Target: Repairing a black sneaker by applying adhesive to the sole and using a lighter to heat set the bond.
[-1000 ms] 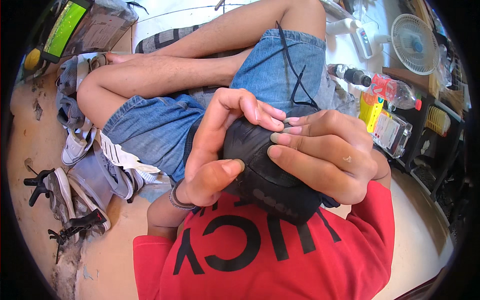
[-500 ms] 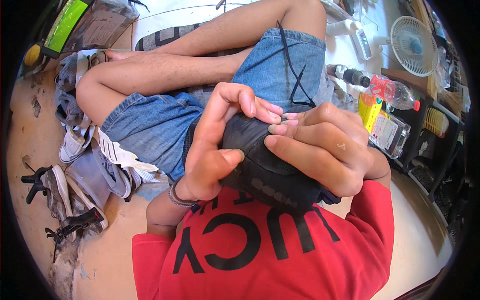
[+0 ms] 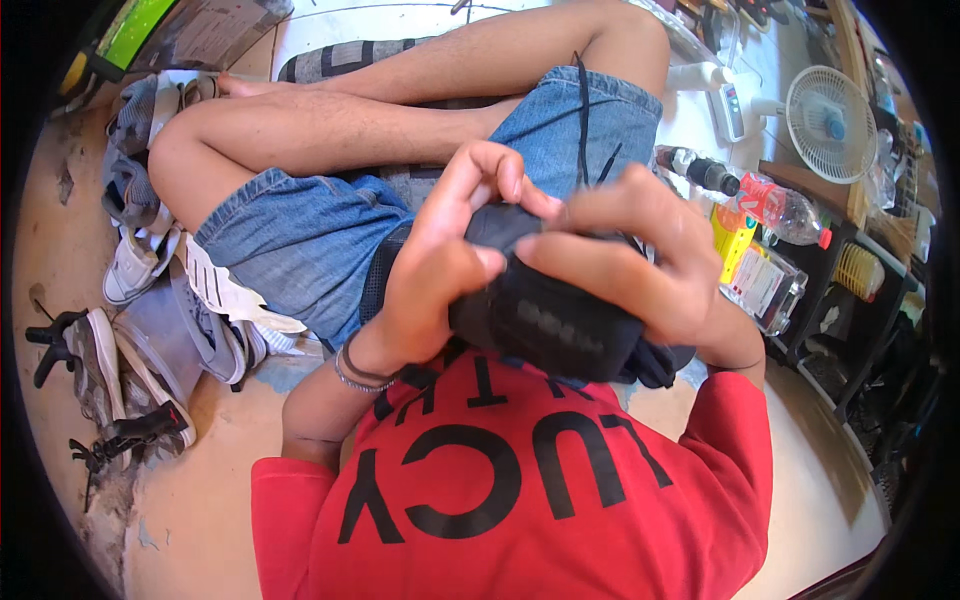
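My left hand (image 3: pixel 425 270) is closed on a black soft item (image 3: pixel 555 330), with its thumb pressing the near face and its fingers bent over the far edge. The item is padded and rounded, with a row of worn greyish marks; its kind is hard to tell, though it looks somewhat like a shoe. My right hand (image 3: pixel 650 260) grips it from the right, one digit pressed against its upper face. Motion blurs its other fingers, and anything small between them is hidden. A black cord (image 3: pixel 583 110) lies over my denim shorts, just beyond the hands.
Several shoes (image 3: pixel 150 390) and a black clamp-like tool (image 3: pixel 55 345) lie on the floor at left. To the right are a small white fan (image 3: pixel 828 120), a clear bottle with a red cap (image 3: pixel 785 210), a dark bottle (image 3: pixel 700 170) and a black rack (image 3: pixel 850 340).
The black item has tilted, so its marked side shows more fully. My right hand's upper fingers have risen and blurred, while my left hand keeps its grip.
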Motion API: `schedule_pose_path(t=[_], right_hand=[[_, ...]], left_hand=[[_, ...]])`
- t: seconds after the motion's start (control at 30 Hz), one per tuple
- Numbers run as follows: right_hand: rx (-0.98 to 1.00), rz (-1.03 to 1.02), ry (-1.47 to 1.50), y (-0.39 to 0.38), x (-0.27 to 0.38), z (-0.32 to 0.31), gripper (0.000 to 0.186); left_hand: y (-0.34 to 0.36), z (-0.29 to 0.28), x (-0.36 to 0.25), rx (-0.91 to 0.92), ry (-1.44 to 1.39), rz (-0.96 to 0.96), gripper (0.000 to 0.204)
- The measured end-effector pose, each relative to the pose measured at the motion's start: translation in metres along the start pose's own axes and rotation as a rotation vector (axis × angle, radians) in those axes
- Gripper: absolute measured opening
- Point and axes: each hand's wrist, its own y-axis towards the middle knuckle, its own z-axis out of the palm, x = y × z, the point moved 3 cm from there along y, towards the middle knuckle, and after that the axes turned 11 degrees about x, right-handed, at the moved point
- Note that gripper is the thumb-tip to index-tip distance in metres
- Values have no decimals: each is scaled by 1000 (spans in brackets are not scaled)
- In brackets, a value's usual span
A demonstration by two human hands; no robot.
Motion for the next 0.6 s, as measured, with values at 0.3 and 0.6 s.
schedule_pose_path(t=[0.3, 0.6], right_hand=[[353, 278, 350, 8, -39, 14, 21], [419, 41, 251, 21, -47, 14, 25]], left_hand=[[26, -22, 22, -34, -14, 62, 27], [31, -29, 29, -55, -41, 65, 19]])
